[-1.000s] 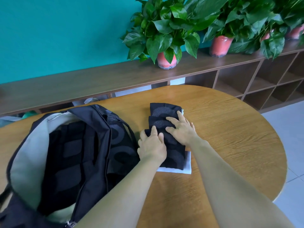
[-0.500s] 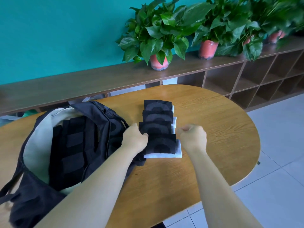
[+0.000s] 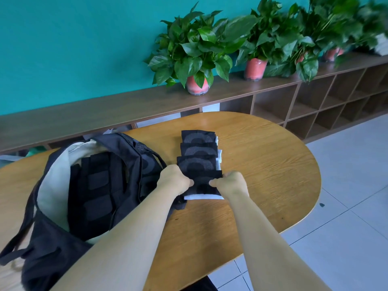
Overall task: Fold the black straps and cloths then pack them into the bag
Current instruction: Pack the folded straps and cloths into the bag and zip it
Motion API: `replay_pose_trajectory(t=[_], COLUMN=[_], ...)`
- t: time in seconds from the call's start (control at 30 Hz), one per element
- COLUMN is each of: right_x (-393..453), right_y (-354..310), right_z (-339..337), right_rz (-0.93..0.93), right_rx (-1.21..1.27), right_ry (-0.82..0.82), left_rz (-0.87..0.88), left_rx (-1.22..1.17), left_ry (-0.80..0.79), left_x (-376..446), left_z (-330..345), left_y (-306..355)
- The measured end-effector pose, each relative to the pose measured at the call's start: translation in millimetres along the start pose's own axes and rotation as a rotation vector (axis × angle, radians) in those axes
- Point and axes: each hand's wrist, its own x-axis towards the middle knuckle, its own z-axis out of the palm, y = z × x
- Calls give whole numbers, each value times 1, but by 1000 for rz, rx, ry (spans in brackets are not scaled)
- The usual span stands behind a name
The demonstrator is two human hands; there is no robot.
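Head view: the left hand (image 3: pixel 175 181) and right hand (image 3: pixel 231 184) each curl their grip on opposite sides of the nearest folded black cloth (image 3: pixel 202 182). It heads an overlapping row of soft, flat squares with mesh arcs, backed by white edges, on the smooth wooden counter (image 3: pixel 262 164). Judged best: gather the whole row square, pinch evenly, and lift it level toward the open bag (image 3: pixel 90 185) at left, whose pale lining already holds dark straps (image 3: pixel 98 185).
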Motion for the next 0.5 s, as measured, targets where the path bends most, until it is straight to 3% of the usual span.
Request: replay_pose_trajectory(t=[0.5], right_x=[-13], right_y=[-18], right_z=[-17], right_rz=[-22], right_rx=[-34], right_ry=[-93], left_rz=[-31], left_rx=[-294], left_ry=[-65], left_x=[-3], left_z=[-21], left_y=[-1])
